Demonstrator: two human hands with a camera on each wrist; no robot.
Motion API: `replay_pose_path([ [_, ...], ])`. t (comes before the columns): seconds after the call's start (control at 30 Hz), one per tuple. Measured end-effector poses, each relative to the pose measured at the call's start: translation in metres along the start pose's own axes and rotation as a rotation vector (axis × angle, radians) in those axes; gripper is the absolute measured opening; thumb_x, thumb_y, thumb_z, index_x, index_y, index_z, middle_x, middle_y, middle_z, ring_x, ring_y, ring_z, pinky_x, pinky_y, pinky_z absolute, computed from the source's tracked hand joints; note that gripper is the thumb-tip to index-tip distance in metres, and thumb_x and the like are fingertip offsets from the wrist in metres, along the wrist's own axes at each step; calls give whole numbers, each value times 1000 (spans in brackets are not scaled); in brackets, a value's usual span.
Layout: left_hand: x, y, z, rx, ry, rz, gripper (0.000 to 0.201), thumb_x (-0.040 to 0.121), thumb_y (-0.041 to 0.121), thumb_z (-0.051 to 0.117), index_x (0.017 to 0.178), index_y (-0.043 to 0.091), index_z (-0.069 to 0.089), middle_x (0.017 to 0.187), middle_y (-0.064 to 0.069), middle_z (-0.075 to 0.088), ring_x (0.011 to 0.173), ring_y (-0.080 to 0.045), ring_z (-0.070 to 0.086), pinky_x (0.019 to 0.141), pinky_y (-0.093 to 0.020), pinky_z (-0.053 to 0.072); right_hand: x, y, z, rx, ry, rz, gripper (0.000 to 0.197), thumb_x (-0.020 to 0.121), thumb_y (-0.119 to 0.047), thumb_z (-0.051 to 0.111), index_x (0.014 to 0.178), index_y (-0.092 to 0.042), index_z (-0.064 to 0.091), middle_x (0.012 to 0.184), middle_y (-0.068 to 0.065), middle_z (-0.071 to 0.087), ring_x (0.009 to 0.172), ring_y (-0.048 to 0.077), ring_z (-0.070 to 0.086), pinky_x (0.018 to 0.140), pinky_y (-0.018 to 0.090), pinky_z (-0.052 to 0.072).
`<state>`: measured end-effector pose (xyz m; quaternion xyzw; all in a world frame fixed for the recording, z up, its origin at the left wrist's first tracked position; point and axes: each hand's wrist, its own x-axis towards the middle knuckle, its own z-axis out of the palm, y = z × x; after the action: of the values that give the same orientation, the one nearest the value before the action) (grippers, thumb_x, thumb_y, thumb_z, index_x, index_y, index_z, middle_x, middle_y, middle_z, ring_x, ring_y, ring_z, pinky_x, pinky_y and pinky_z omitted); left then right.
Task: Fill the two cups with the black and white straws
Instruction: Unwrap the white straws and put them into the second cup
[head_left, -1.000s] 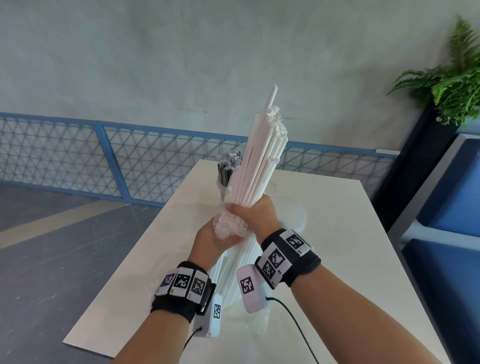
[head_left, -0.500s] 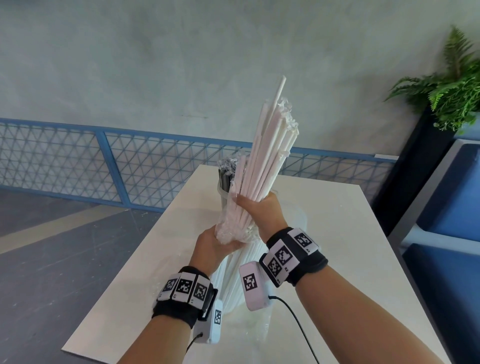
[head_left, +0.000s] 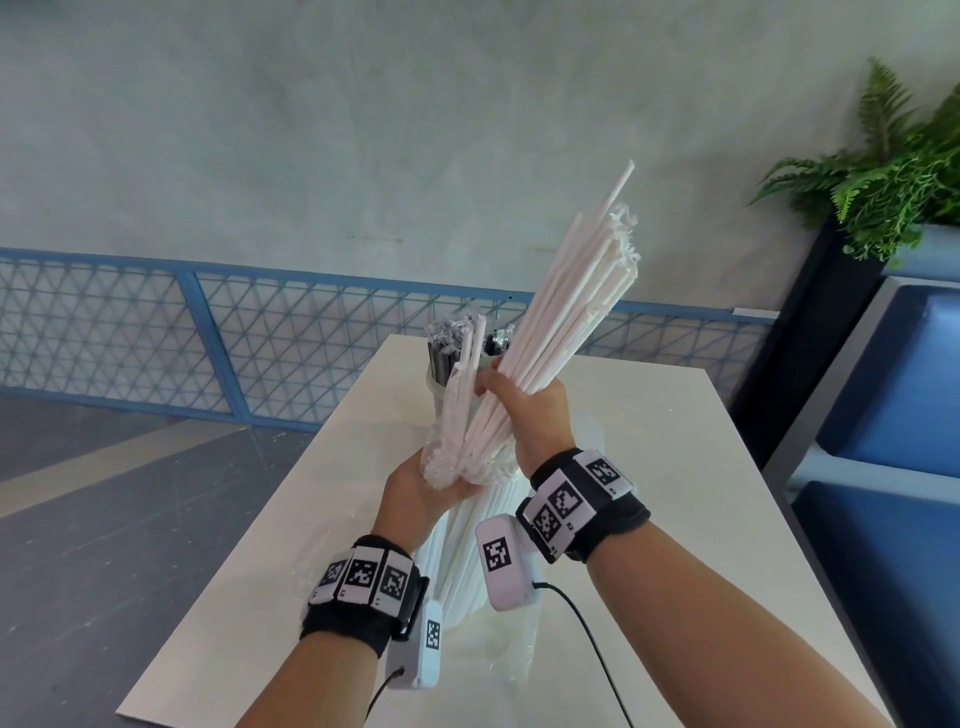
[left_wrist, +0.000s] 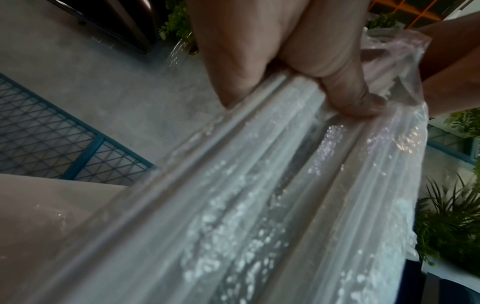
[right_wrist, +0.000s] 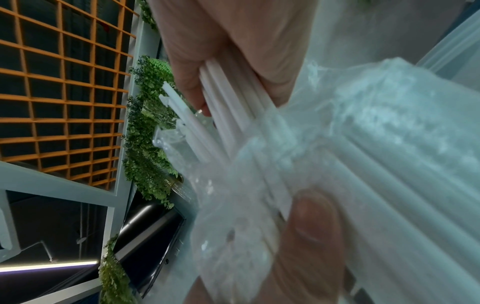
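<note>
1. Two hands work one bundle of white straws (head_left: 561, 322) above a pale worktop (head_left: 675, 467): the right hand (head_left: 524, 410) has its fingers wrapped around the middle of the bundle, which tilts up and to the right.
2. Lower down, the left hand (head_left: 415, 488) grips the crinkled clear plastic sleeve (head_left: 452, 415) at the bundle's foot, fingers curled around it.
3. Black straws (head_left: 441, 353) stand in a cup (head_left: 434, 387) just behind the hands; a second cup is not clearly visible.
4. Judged by look, the straws are light and stiff but slick, and likely to fan out or slip; a full-hand grip near mid-length suits them best.
5. Around the worktop: a grey wall, blue lattice railing (head_left: 156, 332), fern planter (head_left: 883, 176) and blue seating to the right.
</note>
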<state>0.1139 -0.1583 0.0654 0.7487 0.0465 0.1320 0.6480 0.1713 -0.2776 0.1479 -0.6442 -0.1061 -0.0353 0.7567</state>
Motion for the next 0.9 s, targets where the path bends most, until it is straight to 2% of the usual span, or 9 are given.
replay_pose_path([
  [0.07,1,1,-1,16,16,-3,38,65,15,83,94,27,61,90,14,68,85,2,63,68,-4,46,6,-7,-3,-15,49,-19,7,79,-8,65,73,-6,62,72,6,62,70,20,61,64,33,53],
  [0.13,3,2,-4,-3,55,-9,32,68,11,80,88,26,60,83,17,64,77,9,61,63,0,42,17,-17,-9,-46,96,-52,13,81,-12,64,80,0,61,68,3,59,62,17,58,55,27,50],
  [0.2,7,0,-7,-16,82,4,28,72,9,77,88,23,59,81,15,63,76,6,58,59,3,40,27,-29,-17,-40,130,-52,20,81,-15,64,89,3,61,67,1,58,59,14,57,53,25,48],
  [0.4,14,-6,-10,34,147,18,27,74,15,76,96,17,60,85,6,64,81,-8,59,63,-3,41,44,-48,-42,-60,149,-58,6,80,-7,64,82,-6,58,64,2,57,59,17,56,63,33,51],
  [0.5,18,-7,-13,13,182,20,27,76,15,74,98,17,59,85,11,63,81,-3,58,67,-6,39,50,-45,-51,-93,225,-92,22,79,-11,66,97,-1,58,69,4,59,66,20,59,67,36,53],
  [0.57,18,-7,-11,-2,175,13,27,75,14,74,97,17,59,84,13,62,81,1,58,64,-2,40,52,-39,-53,-120,258,-84,17,81,-16,67,94,-9,58,79,7,60,76,23,59,72,36,53],
  [0.63,19,-6,-6,-18,165,8,27,74,13,75,96,15,60,83,11,63,80,-1,59,62,-3,42,51,-26,-52,-158,271,-52,20,82,-20,68,96,-12,57,88,6,60,80,21,58,71,32,49],
  [0.77,20,-4,6,-64,151,10,26,73,9,76,90,20,60,83,9,65,79,-1,60,61,0,43,44,14,-54,-217,244,69,38,79,-19,72,111,-3,58,93,6,62,85,22,60,77,33,51],
  [0.9,20,-5,7,-73,169,1,27,72,10,77,91,20,60,82,9,65,77,-2,60,61,-1,44,33,47,-58,-222,233,134,27,74,-6,75,99,-6,66,95,7,69,86,21,64,88,37,53],
])
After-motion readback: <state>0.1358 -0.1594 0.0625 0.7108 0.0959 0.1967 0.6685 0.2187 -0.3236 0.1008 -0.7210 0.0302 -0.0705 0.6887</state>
